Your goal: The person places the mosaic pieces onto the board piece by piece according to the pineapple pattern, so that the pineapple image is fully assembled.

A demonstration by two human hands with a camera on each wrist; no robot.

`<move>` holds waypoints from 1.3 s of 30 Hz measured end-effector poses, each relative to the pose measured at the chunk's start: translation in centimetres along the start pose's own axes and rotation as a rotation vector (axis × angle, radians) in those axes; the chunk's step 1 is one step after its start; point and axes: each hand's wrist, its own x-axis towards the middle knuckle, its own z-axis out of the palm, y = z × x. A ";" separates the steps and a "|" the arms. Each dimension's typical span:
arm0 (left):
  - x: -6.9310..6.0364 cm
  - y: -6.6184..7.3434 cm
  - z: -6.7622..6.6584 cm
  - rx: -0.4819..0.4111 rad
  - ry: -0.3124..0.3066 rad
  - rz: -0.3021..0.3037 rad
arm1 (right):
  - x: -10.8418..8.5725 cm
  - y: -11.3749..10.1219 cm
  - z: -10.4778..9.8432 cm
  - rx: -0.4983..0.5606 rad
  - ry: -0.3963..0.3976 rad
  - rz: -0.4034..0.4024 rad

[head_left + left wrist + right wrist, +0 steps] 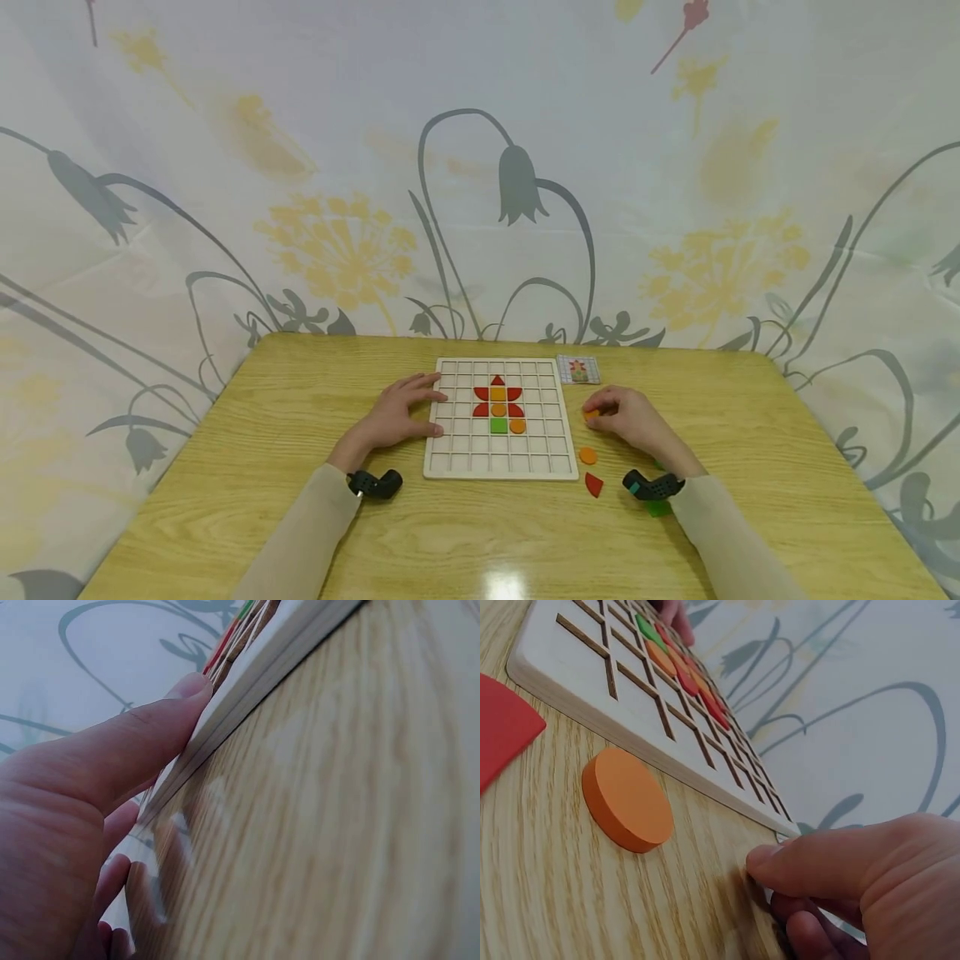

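A white grid board lies on the table with red, orange and green pieces set in its cells. Spread fingers of my left hand rest on the board's left edge; in the left wrist view the thumb touches its side. Right of the board, my right hand pinches an orange piece between thumb and fingers, close to the tabletop. The right wrist view hides that piece behind the fingers. Nearer me lie an orange disc and a red quarter-circle piece, both flat on the wood.
A small picture card with a similar flower pattern lies beside the board's far right corner. Green pieces are partly hidden under my right wrist. Behind the wooden table hangs a flower-printed cloth.
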 end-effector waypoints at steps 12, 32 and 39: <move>0.0 0.0 -0.1 0.003 -0.001 0.003 | 0.3 -1.2 1.0 0.073 0.017 -0.022; 0.0 0.0 -0.1 0.002 -0.008 -0.006 | 3.4 -6.6 8.8 0.174 -0.033 -0.226; 0.0 0.0 0.0 0.016 -0.001 -0.013 | 4.2 -7.9 10.2 0.155 -0.089 -0.213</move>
